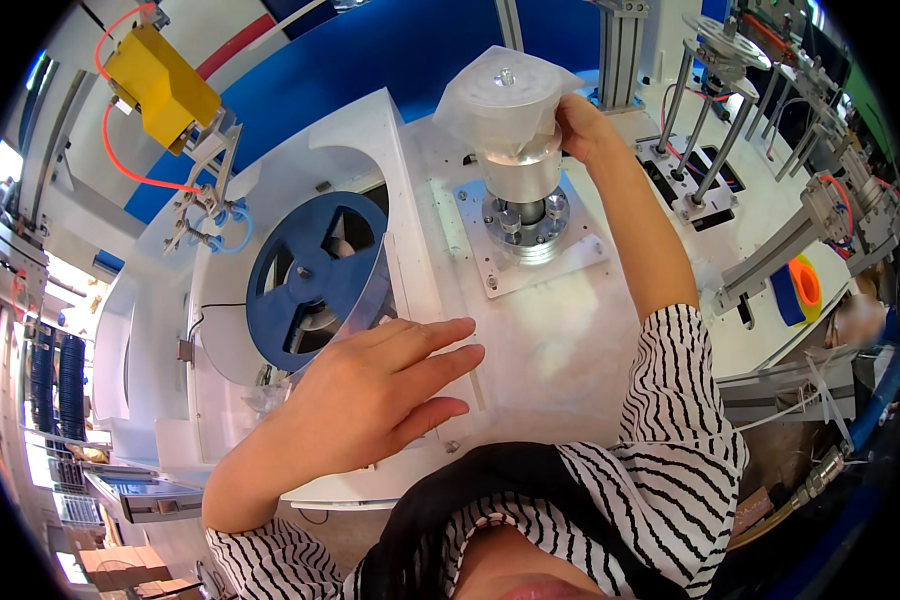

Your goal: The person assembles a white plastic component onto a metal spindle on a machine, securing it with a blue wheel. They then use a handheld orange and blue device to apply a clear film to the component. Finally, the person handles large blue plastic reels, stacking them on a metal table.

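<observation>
A metal cylinder (518, 172) stands upright on a round flanged base (530, 240) bolted to a square plate. Translucent plastic film (510, 95) drapes over its top, and a small metal knob (505, 76) shows at the centre. My right hand (580, 128) reaches up to the cylinder's right side, its fingers curled against the film there; the fingertips are hidden behind. Nearer to me, my left hand (385, 385) hovers with fingers stretched and apart, holding nothing. Just beyond it is a blue slotted disc (315, 270) set in a white machine housing.
A yellow machine head (160, 85) with red and blue air tubes overhangs the far left. The white housing wall (395, 180) rises between disc and cylinder. On the right stand a metal-post fixture (715, 130), a clamp arm (775, 255) and tape rolls (798, 290).
</observation>
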### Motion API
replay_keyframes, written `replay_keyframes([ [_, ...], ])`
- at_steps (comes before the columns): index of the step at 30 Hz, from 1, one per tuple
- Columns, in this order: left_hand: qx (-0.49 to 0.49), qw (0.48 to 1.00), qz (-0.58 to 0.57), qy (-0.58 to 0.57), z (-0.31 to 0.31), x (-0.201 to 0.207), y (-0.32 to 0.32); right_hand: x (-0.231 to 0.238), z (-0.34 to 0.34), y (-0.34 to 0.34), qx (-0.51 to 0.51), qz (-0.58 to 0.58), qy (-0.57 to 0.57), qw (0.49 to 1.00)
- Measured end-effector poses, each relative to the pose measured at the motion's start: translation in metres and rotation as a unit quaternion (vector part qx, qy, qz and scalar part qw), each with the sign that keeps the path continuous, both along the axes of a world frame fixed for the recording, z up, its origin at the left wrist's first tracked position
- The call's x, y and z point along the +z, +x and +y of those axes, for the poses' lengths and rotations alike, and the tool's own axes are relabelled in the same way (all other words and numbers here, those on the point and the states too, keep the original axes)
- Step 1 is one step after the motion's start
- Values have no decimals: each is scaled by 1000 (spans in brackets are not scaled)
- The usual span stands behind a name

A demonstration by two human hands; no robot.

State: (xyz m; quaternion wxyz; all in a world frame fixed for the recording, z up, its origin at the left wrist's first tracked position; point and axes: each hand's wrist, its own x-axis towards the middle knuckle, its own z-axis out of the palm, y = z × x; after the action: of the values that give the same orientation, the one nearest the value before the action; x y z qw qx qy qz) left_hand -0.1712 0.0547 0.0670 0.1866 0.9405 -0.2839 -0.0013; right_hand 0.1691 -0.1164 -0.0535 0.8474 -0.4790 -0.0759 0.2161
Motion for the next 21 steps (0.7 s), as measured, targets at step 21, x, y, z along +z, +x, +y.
replay_keyframes([
  [21,-8,1000,0,-1,2,-2,-7,-26,-8,-4,-92,-107,-6,990],
])
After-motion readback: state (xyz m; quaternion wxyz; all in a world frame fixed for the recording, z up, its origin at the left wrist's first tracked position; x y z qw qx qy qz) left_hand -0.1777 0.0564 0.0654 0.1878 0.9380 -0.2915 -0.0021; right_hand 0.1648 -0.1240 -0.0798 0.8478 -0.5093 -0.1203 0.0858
